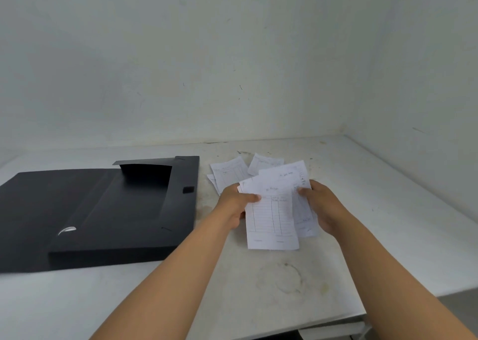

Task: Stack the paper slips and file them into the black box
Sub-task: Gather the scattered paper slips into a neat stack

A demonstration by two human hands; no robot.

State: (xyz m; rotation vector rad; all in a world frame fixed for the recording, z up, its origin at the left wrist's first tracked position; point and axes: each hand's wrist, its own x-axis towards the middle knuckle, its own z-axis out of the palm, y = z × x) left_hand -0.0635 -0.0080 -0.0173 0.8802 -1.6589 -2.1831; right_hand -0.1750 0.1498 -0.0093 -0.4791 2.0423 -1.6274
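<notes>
Bare table (271,282) near the edge, black box (108,210) blocking left, wall (258,68) behind

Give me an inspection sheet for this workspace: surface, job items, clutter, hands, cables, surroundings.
Surface: white table, stained, with a faint ring mark near the front.
Job's things: black box lies open on the left of the table, no slips visible inside; held slips are fanned, not squared; loose slips lie on the table behind the hands.
Clutter: nothing seen.
Grippers: left hand pinches the held slips at their left edge, thumb on top; right hand grips their right edge.
Cables: nothing seen.
Surroundings: pale wall behind and to the right, with scuff marks; the table sits in the corner.
</notes>
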